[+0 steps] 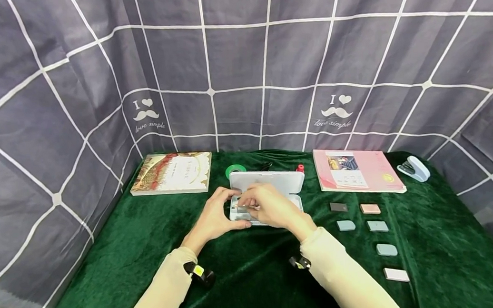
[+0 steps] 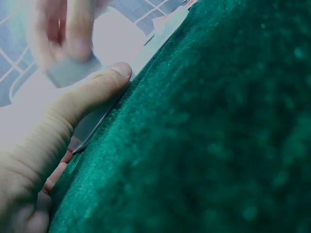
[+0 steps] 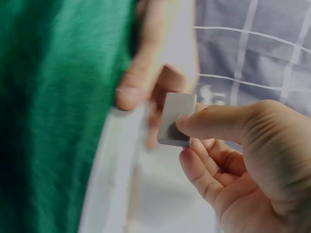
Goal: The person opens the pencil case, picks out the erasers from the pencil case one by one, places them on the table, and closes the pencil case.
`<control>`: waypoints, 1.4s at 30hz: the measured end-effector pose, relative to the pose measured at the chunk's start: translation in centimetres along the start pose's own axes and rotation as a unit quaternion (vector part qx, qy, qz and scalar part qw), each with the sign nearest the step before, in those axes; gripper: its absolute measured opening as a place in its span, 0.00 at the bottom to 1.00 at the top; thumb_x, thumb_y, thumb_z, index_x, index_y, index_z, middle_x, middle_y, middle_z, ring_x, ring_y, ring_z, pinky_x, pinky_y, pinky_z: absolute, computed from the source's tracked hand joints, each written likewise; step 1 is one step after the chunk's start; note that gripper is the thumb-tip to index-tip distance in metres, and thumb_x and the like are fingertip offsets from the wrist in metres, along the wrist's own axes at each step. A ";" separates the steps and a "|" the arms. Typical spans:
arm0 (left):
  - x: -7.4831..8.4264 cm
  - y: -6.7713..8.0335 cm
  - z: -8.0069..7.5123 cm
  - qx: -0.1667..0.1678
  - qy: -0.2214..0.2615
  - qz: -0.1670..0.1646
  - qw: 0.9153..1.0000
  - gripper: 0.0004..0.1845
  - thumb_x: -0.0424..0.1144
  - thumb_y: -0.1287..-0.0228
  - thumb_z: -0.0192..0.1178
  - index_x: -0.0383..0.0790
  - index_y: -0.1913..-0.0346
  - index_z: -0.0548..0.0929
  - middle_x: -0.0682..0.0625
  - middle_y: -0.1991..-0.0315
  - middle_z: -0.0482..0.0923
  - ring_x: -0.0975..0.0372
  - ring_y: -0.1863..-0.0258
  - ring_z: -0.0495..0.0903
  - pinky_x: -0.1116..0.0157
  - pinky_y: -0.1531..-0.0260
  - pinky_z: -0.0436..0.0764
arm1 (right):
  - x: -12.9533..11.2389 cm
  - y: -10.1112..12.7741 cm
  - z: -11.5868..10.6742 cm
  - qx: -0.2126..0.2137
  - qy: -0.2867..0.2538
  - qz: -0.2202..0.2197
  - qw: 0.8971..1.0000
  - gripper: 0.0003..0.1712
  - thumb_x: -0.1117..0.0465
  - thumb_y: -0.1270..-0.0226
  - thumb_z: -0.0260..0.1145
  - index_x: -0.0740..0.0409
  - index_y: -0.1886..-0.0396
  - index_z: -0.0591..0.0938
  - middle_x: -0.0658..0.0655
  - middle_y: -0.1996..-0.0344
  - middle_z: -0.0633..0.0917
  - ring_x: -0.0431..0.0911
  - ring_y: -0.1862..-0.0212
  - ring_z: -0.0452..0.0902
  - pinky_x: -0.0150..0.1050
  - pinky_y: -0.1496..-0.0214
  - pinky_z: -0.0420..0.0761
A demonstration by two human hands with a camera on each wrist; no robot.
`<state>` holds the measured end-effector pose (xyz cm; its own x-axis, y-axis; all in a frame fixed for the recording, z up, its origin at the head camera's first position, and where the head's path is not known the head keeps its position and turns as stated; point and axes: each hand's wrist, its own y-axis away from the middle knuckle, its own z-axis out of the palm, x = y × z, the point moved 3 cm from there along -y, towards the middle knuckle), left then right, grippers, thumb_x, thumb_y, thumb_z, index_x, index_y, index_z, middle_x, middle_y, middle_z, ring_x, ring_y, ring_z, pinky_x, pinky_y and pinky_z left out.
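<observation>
A white plastic case (image 1: 274, 183) stands open on the green cloth, its lid tilted up at the back. My left hand (image 1: 214, 217) grips the case's left edge; in the left wrist view its thumb (image 2: 95, 94) lies along the rim (image 2: 95, 127). My right hand (image 1: 269, 207) is over the case's tray and pinches a small grey rectangular block (image 3: 175, 116) between thumb and fingers. The same block (image 2: 72, 71) shows blurred just above the left thumb. What lies inside the tray is hidden by both hands.
Several small flat blocks (image 1: 377, 226) in grey, blue and pink lie in rows right of the case. A pink book (image 1: 357, 170) and a stapler (image 1: 414, 168) sit at back right, a picture book (image 1: 172, 172) at back left, a green tape roll (image 1: 235, 170) behind the case.
</observation>
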<state>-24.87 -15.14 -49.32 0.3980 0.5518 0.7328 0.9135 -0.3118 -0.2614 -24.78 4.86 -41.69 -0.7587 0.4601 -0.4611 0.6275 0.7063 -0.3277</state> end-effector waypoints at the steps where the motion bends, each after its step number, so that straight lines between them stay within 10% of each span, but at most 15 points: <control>1: 0.0 0.0 0.0 -0.001 0.001 -0.001 1.000 0.46 0.53 0.52 0.92 0.46 0.30 0.82 0.49 0.35 0.78 0.49 0.31 0.80 0.46 0.29 0.80 | -0.5 0.5 -0.8 0.009 -0.003 0.002 1.000 0.12 0.75 0.34 0.78 0.59 0.54 0.94 0.52 0.60 0.89 0.44 0.58 0.86 0.39 0.52 0.88; 18: -0.3 0.0 0.0 -0.002 -0.008 -0.021 1.000 0.47 0.55 0.53 0.92 0.47 0.30 0.82 0.50 0.34 0.78 0.50 0.32 0.79 0.46 0.28 0.79 | 1.6 15.3 -12.2 0.132 0.094 0.068 0.984 0.27 0.78 0.46 0.84 0.43 0.56 0.93 0.40 0.66 0.83 0.39 0.63 0.77 0.30 0.60 0.74; 27: -0.2 0.2 -0.3 0.001 -0.010 -0.027 1.000 0.47 0.54 0.53 0.93 0.47 0.30 0.83 0.49 0.34 0.78 0.49 0.32 0.79 0.44 0.29 0.79 | 4.0 21.8 -11.1 0.115 0.076 0.104 0.985 0.32 0.81 0.55 0.87 0.39 0.61 0.93 0.36 0.67 0.85 0.35 0.65 0.80 0.27 0.62 0.78; 42: 0.0 0.2 0.0 0.001 -0.008 -0.023 1.000 0.47 0.56 0.53 0.92 0.47 0.30 0.83 0.50 0.35 0.78 0.50 0.31 0.79 0.44 0.29 0.79 | 4.3 23.8 -9.4 0.036 0.027 0.112 0.993 0.22 0.75 0.46 0.86 0.43 0.63 0.92 0.36 0.66 0.85 0.27 0.65 0.79 0.30 0.66 0.82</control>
<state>-24.72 -15.15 -49.39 0.3561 0.5782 0.7341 0.9313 -0.2842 -0.2279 -14.79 28.71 -43.68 -0.6062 0.6305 -0.4847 0.7907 0.5435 -0.2819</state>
